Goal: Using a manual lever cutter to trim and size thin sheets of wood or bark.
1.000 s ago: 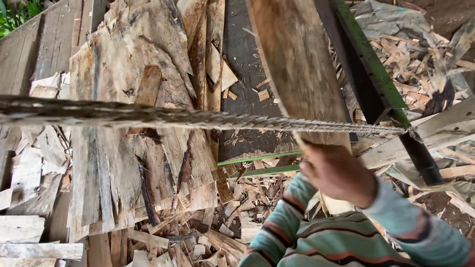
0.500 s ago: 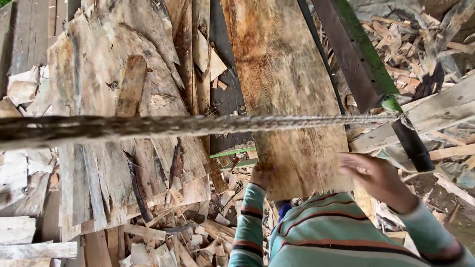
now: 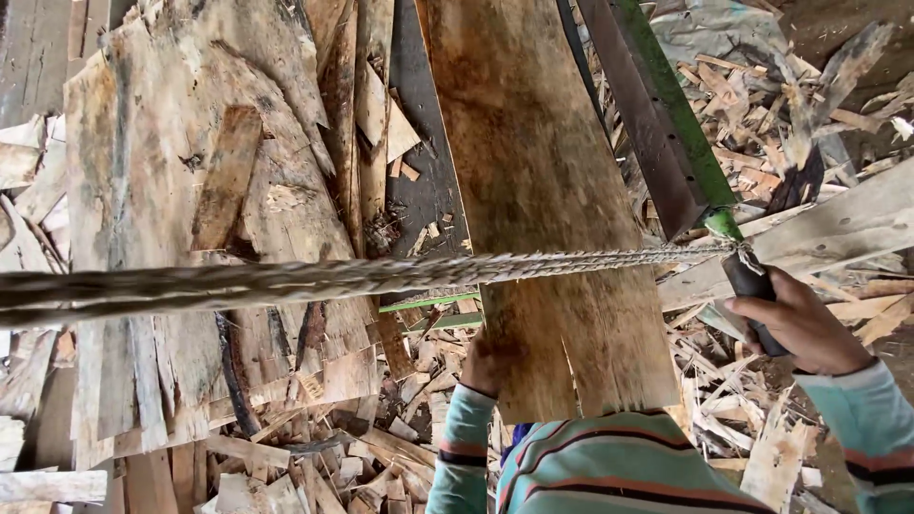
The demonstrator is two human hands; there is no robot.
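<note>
Head view looks down on a heap of pale, rough-sawn wooden offcuts and slabs (image 3: 190, 238) covering the ground on the person's left and running on beneath everything as splinters. Over it lies a long, broad, brown-stained wooden plank (image 3: 533, 190), its long axis running straight away from the person, near end just above the striped teal sleeves. A dark steel angle bar with a green painted edge (image 3: 666, 133) slants beside the plank on its right, touching or very near it. A twisted grey rope (image 3: 333, 276) crosses the whole view over the plank. The left hand (image 3: 486, 366) grips the plank's near left edge, fingers mostly hidden beneath. The right hand (image 3: 804, 324) is closed around a dark handle (image 3: 752, 286) at the bar's lower end. No packages, labels or signs show.
</note>
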